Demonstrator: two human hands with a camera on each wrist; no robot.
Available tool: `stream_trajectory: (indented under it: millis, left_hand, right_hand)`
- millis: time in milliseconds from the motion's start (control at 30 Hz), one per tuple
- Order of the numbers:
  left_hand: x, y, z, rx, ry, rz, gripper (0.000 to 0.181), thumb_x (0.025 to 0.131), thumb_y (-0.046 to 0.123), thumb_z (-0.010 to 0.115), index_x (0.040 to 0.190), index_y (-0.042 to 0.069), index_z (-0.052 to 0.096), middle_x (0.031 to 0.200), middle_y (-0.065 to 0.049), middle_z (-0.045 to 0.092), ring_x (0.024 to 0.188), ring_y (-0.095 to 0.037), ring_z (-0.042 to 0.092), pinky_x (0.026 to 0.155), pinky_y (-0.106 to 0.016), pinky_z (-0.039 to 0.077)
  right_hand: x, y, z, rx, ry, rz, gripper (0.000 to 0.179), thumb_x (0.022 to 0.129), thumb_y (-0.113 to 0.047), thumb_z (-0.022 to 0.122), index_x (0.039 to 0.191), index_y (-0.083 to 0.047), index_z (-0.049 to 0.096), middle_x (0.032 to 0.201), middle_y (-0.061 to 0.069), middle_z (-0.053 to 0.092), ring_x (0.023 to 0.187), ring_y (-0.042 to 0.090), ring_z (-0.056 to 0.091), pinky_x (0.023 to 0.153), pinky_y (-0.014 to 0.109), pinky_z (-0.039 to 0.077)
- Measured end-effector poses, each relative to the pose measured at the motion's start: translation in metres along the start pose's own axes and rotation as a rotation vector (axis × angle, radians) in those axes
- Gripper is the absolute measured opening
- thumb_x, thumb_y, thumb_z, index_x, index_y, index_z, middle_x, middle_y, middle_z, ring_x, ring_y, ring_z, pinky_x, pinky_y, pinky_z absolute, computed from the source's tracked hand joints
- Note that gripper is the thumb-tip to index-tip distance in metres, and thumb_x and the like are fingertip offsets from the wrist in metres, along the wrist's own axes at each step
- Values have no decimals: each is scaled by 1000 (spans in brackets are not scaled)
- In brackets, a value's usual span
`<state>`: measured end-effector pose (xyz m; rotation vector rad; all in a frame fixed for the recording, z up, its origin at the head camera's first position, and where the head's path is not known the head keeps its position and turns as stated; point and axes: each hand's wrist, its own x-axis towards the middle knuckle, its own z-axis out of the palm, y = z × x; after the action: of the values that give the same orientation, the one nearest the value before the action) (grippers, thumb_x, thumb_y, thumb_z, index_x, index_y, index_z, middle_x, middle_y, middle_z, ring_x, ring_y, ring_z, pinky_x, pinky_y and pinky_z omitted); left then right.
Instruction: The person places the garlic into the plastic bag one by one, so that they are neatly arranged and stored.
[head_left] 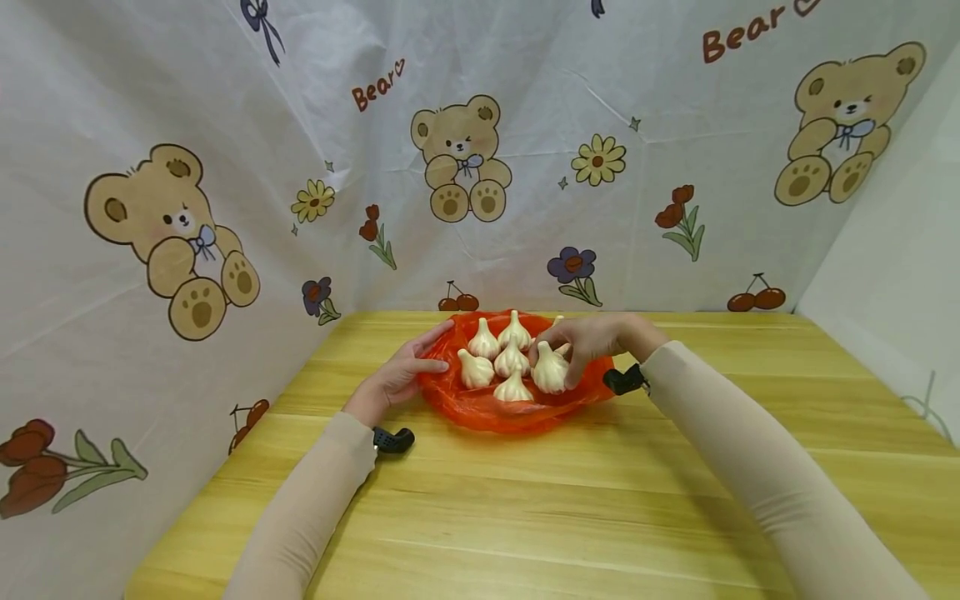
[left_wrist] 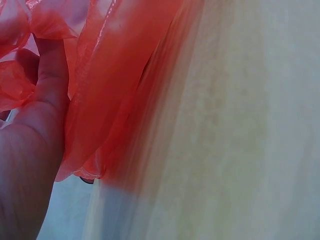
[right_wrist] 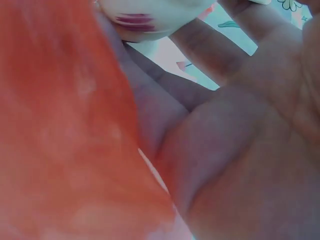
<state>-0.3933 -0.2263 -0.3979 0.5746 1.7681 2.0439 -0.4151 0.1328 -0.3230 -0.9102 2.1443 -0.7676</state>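
Note:
An opened red plastic bag (head_left: 487, 421) lies on the table with several white garlic bulbs (head_left: 512, 361) inside it. My left hand (head_left: 401, 372) holds the bag's left edge, thumb over the rim; in the left wrist view the red film (left_wrist: 115, 85) covers part of the fingers. At the bag's right side my right hand (head_left: 592, 340) grips one garlic bulb (head_left: 551, 369) between thumb and fingers. The right wrist view shows the underside of a bulb (right_wrist: 150, 20) with purple streaks at the fingertips, and red film in front of part of the hand.
The bag stands toward the back of a light wooden table (head_left: 495, 517). Behind and to the left hangs a white cloth (head_left: 517, 242) printed with bears and flowers. A white wall (head_left: 892, 308) is on the right, with a thin cable (head_left: 928, 408) beside the table.

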Motion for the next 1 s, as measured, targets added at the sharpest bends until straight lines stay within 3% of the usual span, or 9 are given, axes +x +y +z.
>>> stream_trajectory:
  millis: [167, 233, 433, 600, 1000]
  left_hand:
    - [0, 1, 0, 0, 1, -1, 84, 96, -9, 55, 166, 21, 19, 173, -5, 19, 157, -38, 24, 107, -41, 51]
    - [0, 1, -1, -3, 0, 1, 84, 96, -9, 56, 166, 21, 20, 173, -5, 20, 157, -38, 24, 107, -42, 51]
    - [0, 1, -1, 6, -4, 8, 84, 96, -8, 55, 166, 20, 19, 173, -5, 19, 156, -37, 24, 108, -40, 51]
    - [0, -2, -1, -7, -15, 6, 86, 95, -10, 54, 167, 21, 18, 173, -4, 18, 154, -34, 29, 106, -38, 54]
    - [0, -1, -1, -9, -22, 10, 84, 96, -10, 52, 167, 20, 17, 173, -6, 17, 156, -38, 25, 106, -41, 53]
  right_hand:
    - [3, 0, 2, -4, -26, 15, 48, 82, -9, 84, 125, -20, 66, 147, 1, 47, 143, 29, 39, 114, 42, 47]
    - [4, 0, 2, 15, -43, 27, 40, 87, -10, 80, 124, -19, 66, 150, 2, 45, 143, 29, 38, 111, 43, 50]
    - [9, -2, 3, 84, -121, 70, 27, 98, -9, 67, 124, -12, 64, 143, 6, 50, 109, 21, 57, 90, 35, 61]
    - [14, -1, 6, 108, -135, 90, 24, 99, -7, 64, 124, -7, 63, 127, 3, 58, 91, 15, 60, 84, 33, 61]
    - [11, -7, 5, 87, -80, 106, 28, 93, 3, 63, 121, -2, 65, 122, 3, 65, 92, 14, 59, 86, 35, 61]
